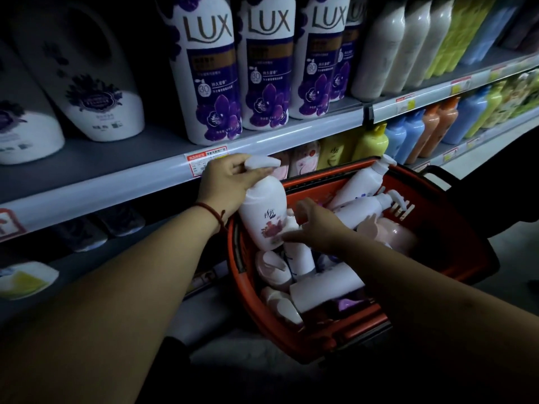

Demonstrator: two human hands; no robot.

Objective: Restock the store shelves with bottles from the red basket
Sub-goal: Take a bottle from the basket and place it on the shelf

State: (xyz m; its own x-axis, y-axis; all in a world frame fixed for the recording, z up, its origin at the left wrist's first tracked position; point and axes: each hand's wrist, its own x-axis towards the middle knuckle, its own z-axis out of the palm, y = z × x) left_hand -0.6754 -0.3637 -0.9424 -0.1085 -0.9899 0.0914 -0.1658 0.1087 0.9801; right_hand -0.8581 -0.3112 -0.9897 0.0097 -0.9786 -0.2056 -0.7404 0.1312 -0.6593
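Restocking is far from done, I judge: my left grip (226, 185) clasps a white pump bottle (267, 217) above the red basket (315, 179); right grip (319, 225) spread over many bottles (326, 284) inside it.

You see a white bottle (264, 217) with a maroon flower print, and a red basket (344, 333) with a black handle (437, 176). The LUX bottles (213, 83) are white and purple, patterned with violet orchids. Beyond them you see a yellow bottle (372, 142), blue bottles (408, 132), orange bottles (437, 126) and lime-green bottles (490, 109). The cord (208, 212) on your left wrist is red.
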